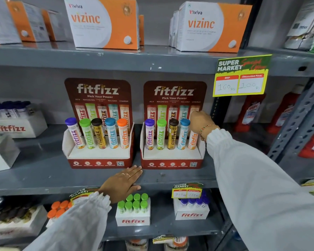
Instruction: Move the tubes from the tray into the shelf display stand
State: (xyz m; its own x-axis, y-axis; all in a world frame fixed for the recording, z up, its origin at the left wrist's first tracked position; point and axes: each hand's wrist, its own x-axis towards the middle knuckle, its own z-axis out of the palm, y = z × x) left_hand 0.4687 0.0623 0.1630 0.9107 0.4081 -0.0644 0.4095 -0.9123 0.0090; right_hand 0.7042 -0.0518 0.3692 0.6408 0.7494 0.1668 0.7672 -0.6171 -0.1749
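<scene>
Two red fitfizz display stands sit side by side on the middle grey shelf. The left stand holds several upright tubes with purple, green, brown, blue and orange caps. The right stand holds purple, green, brown and blue capped tubes, plus an orange tube in the rightmost slot. My right hand is closed over the top of that orange tube, hiding its cap. My left hand lies flat and open on the shelf edge in front of the stands. A white tray of green-capped tubes sits on the shelf below.
On the lower shelf stand a tray of orange-capped tubes and a tray of purple-capped tubes. Vizinc boxes fill the top shelf. A yellow price tag hangs at right. Red bottles stand beyond the shelf post.
</scene>
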